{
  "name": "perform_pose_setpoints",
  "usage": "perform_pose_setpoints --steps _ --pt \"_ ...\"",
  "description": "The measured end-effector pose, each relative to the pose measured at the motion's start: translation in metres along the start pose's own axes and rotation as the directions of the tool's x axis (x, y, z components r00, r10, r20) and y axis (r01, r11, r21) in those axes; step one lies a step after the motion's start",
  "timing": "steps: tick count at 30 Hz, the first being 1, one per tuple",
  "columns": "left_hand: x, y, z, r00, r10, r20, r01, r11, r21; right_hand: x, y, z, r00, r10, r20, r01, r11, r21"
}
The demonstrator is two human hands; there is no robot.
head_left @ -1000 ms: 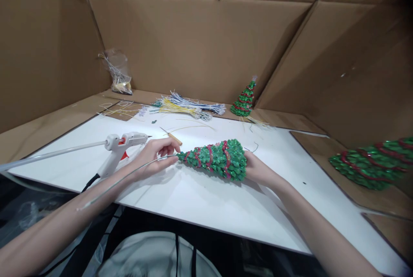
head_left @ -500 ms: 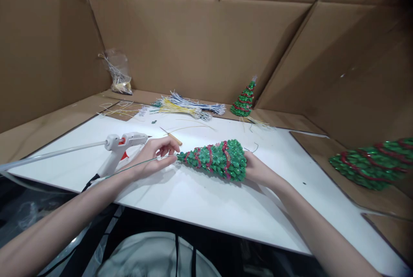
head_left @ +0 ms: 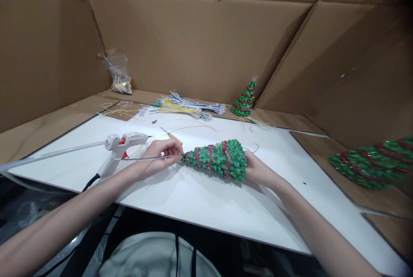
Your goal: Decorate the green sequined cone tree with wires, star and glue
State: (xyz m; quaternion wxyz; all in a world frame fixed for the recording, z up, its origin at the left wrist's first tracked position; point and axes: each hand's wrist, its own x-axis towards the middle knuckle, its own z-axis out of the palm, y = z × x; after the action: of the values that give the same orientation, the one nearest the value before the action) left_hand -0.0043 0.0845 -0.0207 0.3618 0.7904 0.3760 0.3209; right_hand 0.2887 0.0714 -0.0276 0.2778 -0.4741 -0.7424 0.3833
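A green glittery toy Christmas tree (head_left: 213, 159) with red garlands lies on its side above the white table, its tip pointing left. At that tip, the thumb and fingers of my left hand (head_left: 164, 154) are pinched together on a thin green and white wire (head_left: 142, 158), which trails left over my wrist. My right hand (head_left: 254, 167) holds the tree at its wide base; its fingers are hidden behind or inside the base. Just beyond my left hand lies an awl (head_left: 174, 137) with a wooden handle.
A white hot glue gun (head_left: 118, 152) stands left of my left hand. Bundles of white, yellow and blue wires (head_left: 187, 107) lie at the back. Another small tree (head_left: 244, 100) stands by the cardboard wall (head_left: 193, 40); a larger tree (head_left: 371, 165) is at the right. A plastic bag (head_left: 120, 72) sits back left.
My left fingers have closed together at the tree's tip. The wire's loose end has swung up and now runs nearly level. My right hand and the tree have hardly moved.
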Motion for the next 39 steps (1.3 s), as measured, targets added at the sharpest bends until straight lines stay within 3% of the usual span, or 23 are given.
perform_pose_setpoints --steps 6,14,21,30,39 --pt "-0.0033 -0.0016 -0.0046 0.995 0.016 -0.100 -0.017 1.000 -0.016 -0.0002 -0.0021 0.0002 1.000 -0.007 0.007 0.007 1.000 -0.005" --pt "0.0011 -0.0018 0.0016 1.000 0.009 -0.019 -0.009 1.000 -0.006 0.0000 -0.0011 0.0002 1.000 0.010 0.015 -0.009 0.999 -0.032" --pt "-0.0028 -0.0014 -0.0054 0.996 0.025 -0.087 -0.028 0.999 -0.032 0.0000 0.0002 -0.0004 1.000 -0.004 0.014 0.004 1.000 -0.008" --pt "0.0009 0.0004 0.0000 1.000 0.014 -0.016 -0.015 0.999 -0.032 -0.0006 0.0017 -0.0011 1.000 0.006 0.003 -0.006 1.000 -0.026" --pt "-0.0023 -0.0038 -0.0056 0.996 -0.005 -0.086 -0.001 0.998 -0.063 -0.0040 0.0033 -0.0084 0.999 -0.019 -0.034 0.016 0.996 -0.085"
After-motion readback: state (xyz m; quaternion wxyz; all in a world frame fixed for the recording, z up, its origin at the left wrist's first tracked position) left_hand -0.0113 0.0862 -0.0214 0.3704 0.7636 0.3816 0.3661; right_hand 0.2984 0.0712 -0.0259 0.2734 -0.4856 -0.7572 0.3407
